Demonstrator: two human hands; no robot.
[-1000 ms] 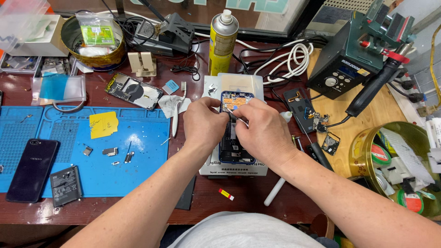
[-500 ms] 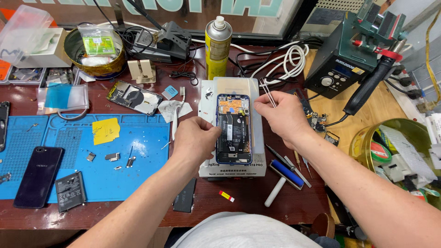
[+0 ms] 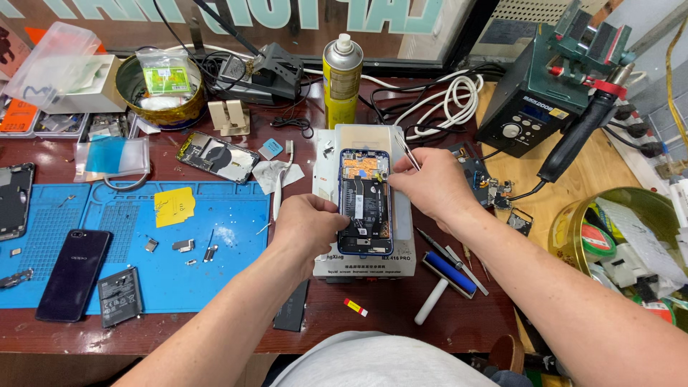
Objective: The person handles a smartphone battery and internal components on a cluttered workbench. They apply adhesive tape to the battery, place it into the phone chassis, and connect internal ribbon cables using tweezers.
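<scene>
spreading across the left of the dark red workbench (image 3: 401, 315), the blue mat (image 3: 143, 244) was the biggest thing there, with a black phone (image 3: 74, 272), a small battery (image 3: 120, 295) and a yellow note (image 3: 174, 206) lying on it. right of the mat sat the white heating plate (image 3: 401, 215), and the opened phone (image 3: 365, 202) lay flat on top of it, back cover off, its orange and black insides facing up. behind the plate stood a yellow spray can (image 3: 342, 82); a dark soldering station (image 3: 545, 107) sat well to the right. the left hand (image 3: 308, 228) was curled against the phone's left edge, fingers closed on its frame. the right hand (image 3: 433, 188) rested at the phone's upper right corner, pinched shut on thin metal tweezers (image 3: 406, 152) that angled up and left. a blue-handled tool (image 3: 448, 274) lay just beside the plate.
</scene>
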